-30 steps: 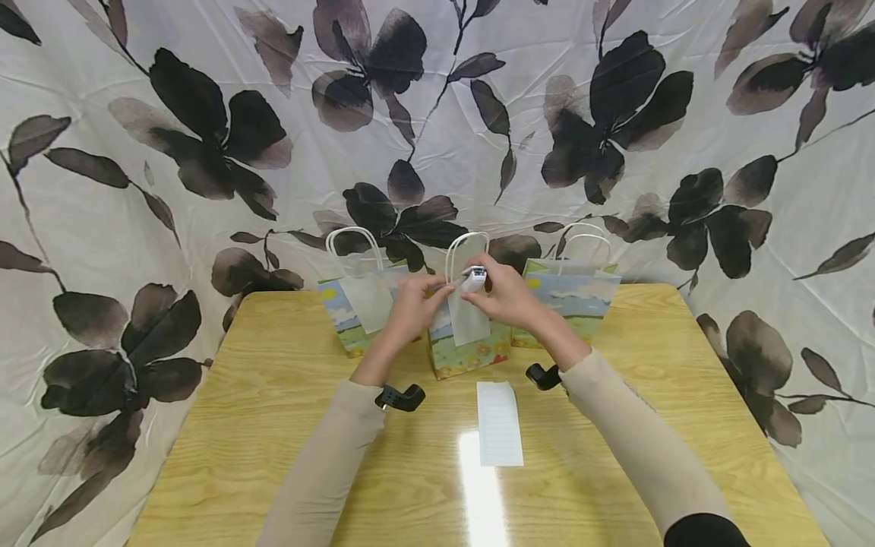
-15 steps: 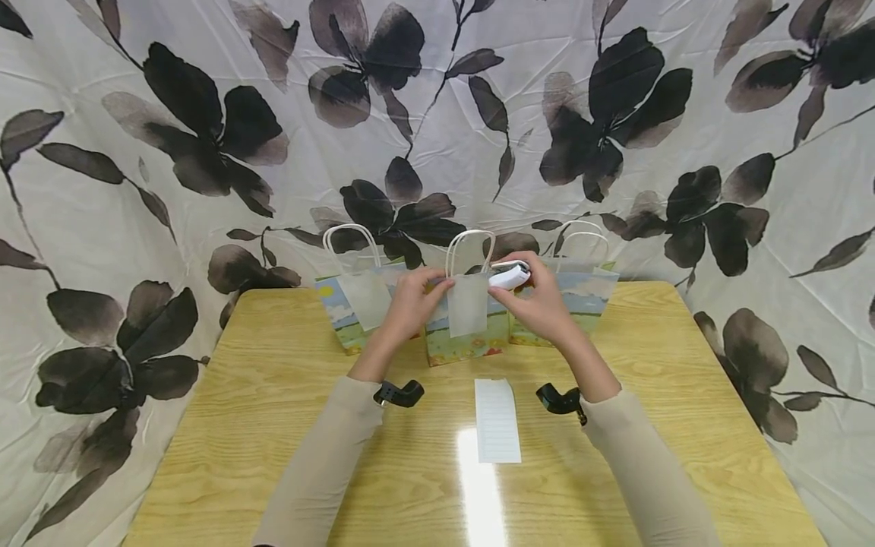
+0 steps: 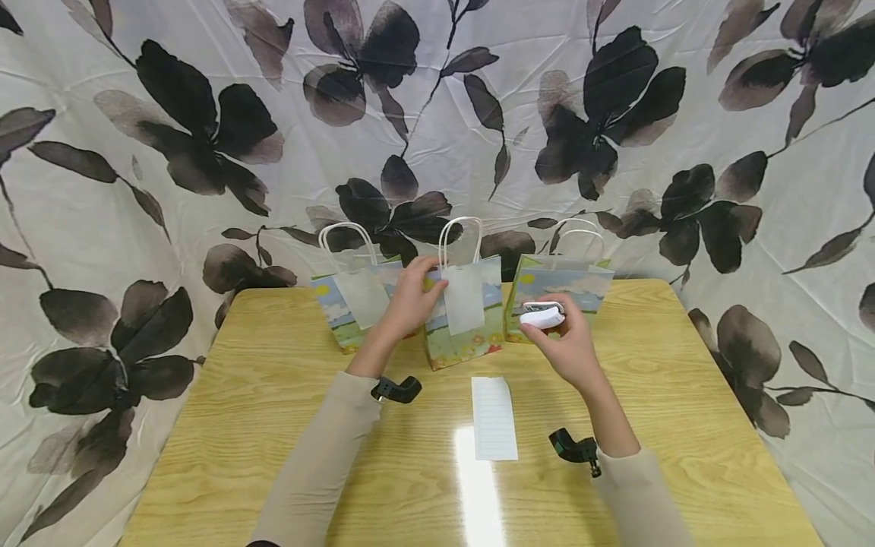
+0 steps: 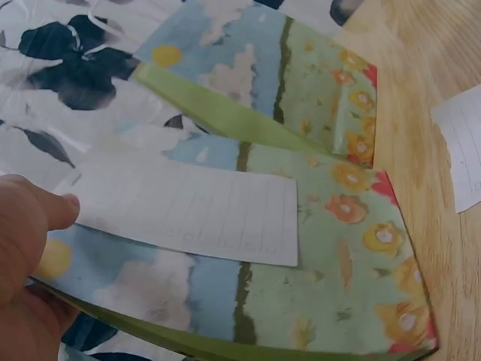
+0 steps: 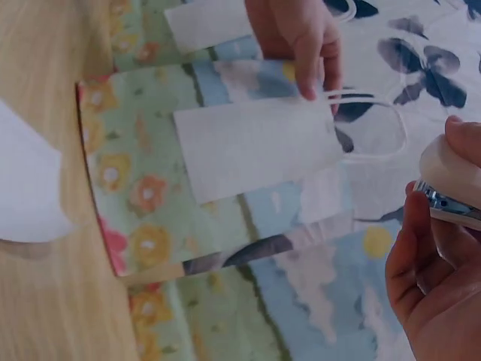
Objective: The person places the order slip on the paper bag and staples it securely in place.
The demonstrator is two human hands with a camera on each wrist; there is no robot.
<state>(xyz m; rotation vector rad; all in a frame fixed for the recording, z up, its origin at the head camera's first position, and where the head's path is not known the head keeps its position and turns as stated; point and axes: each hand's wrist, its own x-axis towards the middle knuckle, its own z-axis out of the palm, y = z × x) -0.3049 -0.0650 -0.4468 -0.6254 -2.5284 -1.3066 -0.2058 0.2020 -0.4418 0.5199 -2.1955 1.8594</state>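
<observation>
A paper gift bag with a painted flower meadow (image 3: pixel 465 351) stands mid-table, its white rope handles (image 3: pixel 478 235) upright. Over its front hangs a lined paper slip (image 3: pixel 465 304), attached or held near the top rim. My left hand (image 3: pixel 412 296) pinches the bag's upper left rim, thumb in front and fingers behind; the left wrist view shows the thumb (image 4: pixel 60 210) by the slip's top end. In my right hand (image 3: pixel 574 349) is a small white stapler (image 3: pixel 542 316), apart from the bag and in front of the right-hand bag. Its metal mouth (image 5: pixel 432 197) shows in the right wrist view.
Matching bags stand on either side: the left bag (image 3: pixel 335 311) bears a white slip (image 3: pixel 364 300), and the right bag (image 3: pixel 581 287) is partly behind my right hand. A loose lined slip (image 3: pixel 494 418) lies on the wooden table (image 3: pixel 273 425). Floral cloth (image 3: pixel 506 152) hangs behind.
My right hand has drawn the stapler away from the middle bag's top, rightward and toward me. The slip stays on the bag's front. My left hand keeps its hold on the rim.
</observation>
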